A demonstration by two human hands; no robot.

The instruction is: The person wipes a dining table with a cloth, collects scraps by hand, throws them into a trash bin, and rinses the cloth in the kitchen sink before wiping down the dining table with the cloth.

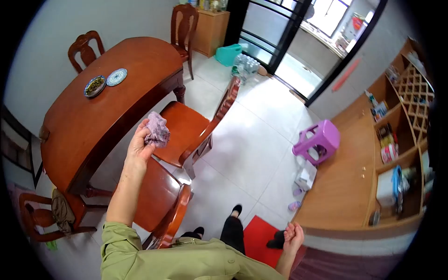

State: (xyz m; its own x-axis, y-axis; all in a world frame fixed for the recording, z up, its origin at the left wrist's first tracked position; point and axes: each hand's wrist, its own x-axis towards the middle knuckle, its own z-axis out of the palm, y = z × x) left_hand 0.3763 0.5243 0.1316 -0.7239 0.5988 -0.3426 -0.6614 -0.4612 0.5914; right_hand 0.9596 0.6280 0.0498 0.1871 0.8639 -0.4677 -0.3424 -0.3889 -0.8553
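Observation:
My left hand (139, 142) is closed around a crumpled, purplish-grey cloth (157, 129). It is raised in front of me, between the dining table's curved edge and the seat of a wooden chair (183, 127). The reddish-brown dining table (126, 88) carries a bowl of dark green food (94, 87) and a patterned blue-and-white plate (116, 77). Low on my right side, my right hand (293, 236) has its fingers curled in with nothing visible in them; it is near the wooden cabinet.
Another wooden chair (156, 196) is close on my left. A purple plastic stool (318, 142) and a white box (305, 175) stand beside the wooden cabinet (340, 177). A red mat (261, 240) lies by my feet. Packed bottles (245, 66) sit near the sliding door.

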